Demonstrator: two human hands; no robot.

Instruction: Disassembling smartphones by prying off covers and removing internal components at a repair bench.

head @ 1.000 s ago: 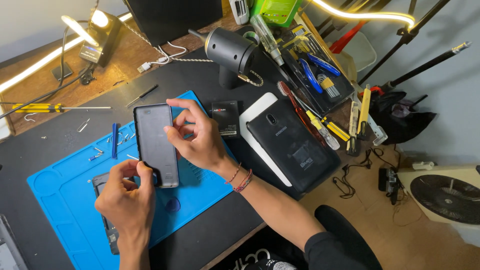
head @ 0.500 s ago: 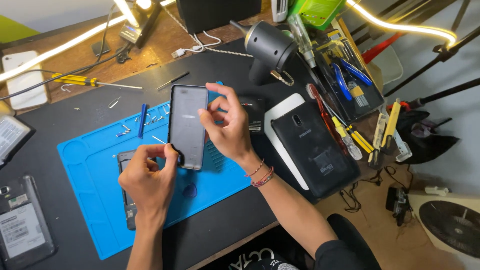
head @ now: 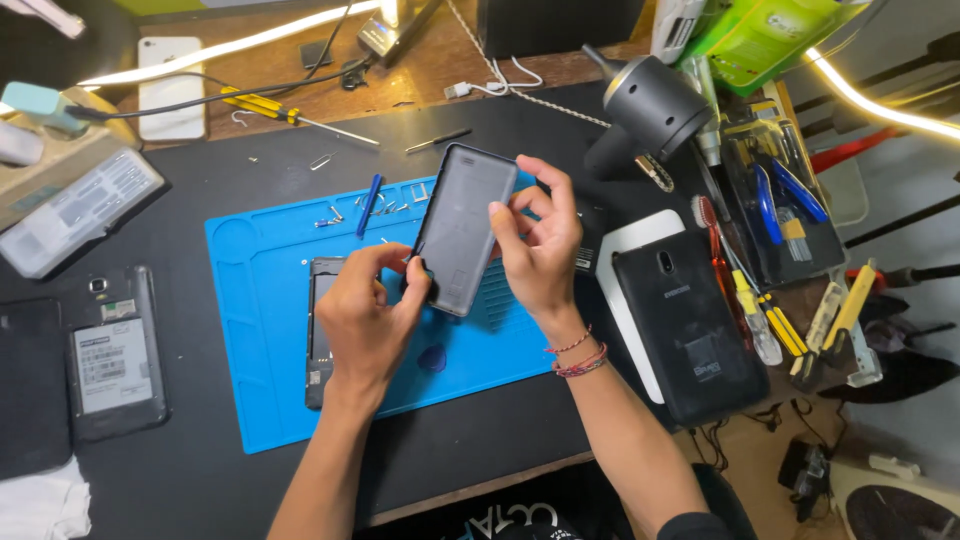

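Observation:
Both my hands hold a dark phone back cover point(head: 462, 228) above the blue work mat point(head: 262, 300), its grey inner side facing me. My left hand point(head: 368, 322) grips its lower left edge, and my right hand point(head: 538, 250) holds its right edge with fingers curled around it. Under my left hand lies an opened phone body point(head: 318, 335) on the mat. A blue pry tool point(head: 368, 202) and small screws point(head: 330, 217) lie at the mat's top, and a blue pick point(head: 432, 358) rests near its lower middle.
A black tablet point(head: 690, 325) on a white one lies right of the mat. A heat gun point(head: 648, 105), screwdrivers point(head: 745, 300) and a tool tray point(head: 775, 205) stand at the right. Opened phones point(head: 110, 350) lie at the left, and a yellow screwdriver point(head: 285, 113) at the back.
The piece in my hands has been turned over from its glossy dark side to the grey inner side. My view has shifted, so the mat and hands sit more to the centre.

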